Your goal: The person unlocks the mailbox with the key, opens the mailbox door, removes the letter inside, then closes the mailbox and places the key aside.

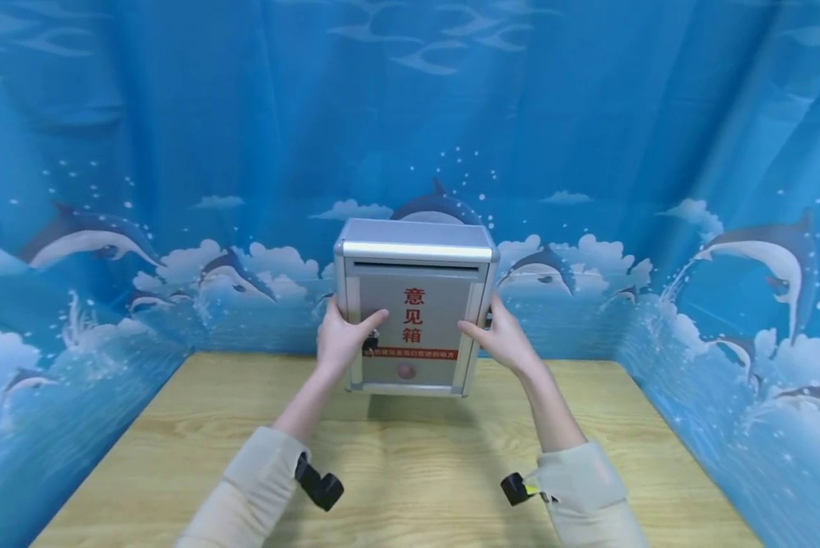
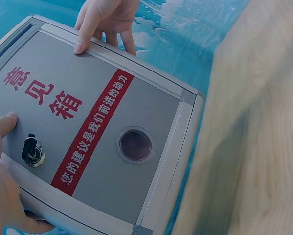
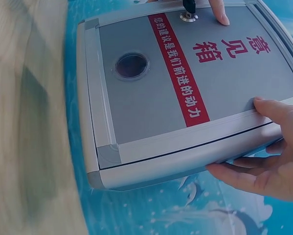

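A grey metal suggestion box [image 1: 410,304] with red Chinese lettering is held up above the table, its front facing me. My left hand [image 1: 341,339] grips its left side, thumb on the front panel near the lock. My right hand [image 1: 505,335] grips the right side, thumb on the front edge and fingers behind. A black-headed key [image 2: 31,147] sits in the lock on the left of the panel, seen in the left wrist view. Below the red stripe is a round window [image 3: 131,65]. A slot [image 1: 416,269] runs along the top of the front.
The wood-grain table [image 1: 410,472] lies beneath the box, which casts a shadow on it. A blue curtain [image 1: 245,114] printed with dolphins and clouds hangs behind the table and on both sides. Small black devices [image 1: 327,491] are strapped at both wrists.
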Motion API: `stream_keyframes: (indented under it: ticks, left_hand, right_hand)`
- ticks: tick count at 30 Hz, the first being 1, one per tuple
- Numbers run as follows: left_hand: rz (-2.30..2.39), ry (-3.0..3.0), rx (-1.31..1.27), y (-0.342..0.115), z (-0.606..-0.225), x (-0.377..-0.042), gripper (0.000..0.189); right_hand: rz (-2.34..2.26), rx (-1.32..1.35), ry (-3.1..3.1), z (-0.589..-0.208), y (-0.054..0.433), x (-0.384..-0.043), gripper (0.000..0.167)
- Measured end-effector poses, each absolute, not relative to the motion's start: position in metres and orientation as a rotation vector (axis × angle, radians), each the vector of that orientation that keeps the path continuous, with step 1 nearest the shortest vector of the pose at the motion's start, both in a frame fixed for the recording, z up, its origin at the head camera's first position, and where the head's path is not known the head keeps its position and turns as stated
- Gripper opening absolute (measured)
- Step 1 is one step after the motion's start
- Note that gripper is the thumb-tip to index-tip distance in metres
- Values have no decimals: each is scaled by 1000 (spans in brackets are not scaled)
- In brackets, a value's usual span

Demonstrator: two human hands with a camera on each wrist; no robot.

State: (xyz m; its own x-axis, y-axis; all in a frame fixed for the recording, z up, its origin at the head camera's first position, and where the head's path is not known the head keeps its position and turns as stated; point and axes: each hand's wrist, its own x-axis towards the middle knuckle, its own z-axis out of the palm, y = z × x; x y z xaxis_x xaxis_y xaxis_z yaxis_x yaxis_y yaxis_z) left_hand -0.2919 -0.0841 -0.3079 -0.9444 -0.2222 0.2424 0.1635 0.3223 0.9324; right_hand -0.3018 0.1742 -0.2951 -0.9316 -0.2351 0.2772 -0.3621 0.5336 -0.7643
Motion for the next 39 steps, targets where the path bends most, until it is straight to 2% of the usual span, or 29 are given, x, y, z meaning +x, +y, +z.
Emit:
stream_keyframes:
  ticks: [23,39]
  left_hand:
    - [-1678,-2205,74,-45,-361,-297,90]
    - [-1699,-2203,94,-37,-377,-298,90]
  right_hand:
    - [1499,439,-2609,-346,208,-307,83]
    - [1561,447,-2597,-358,212,-305,81]
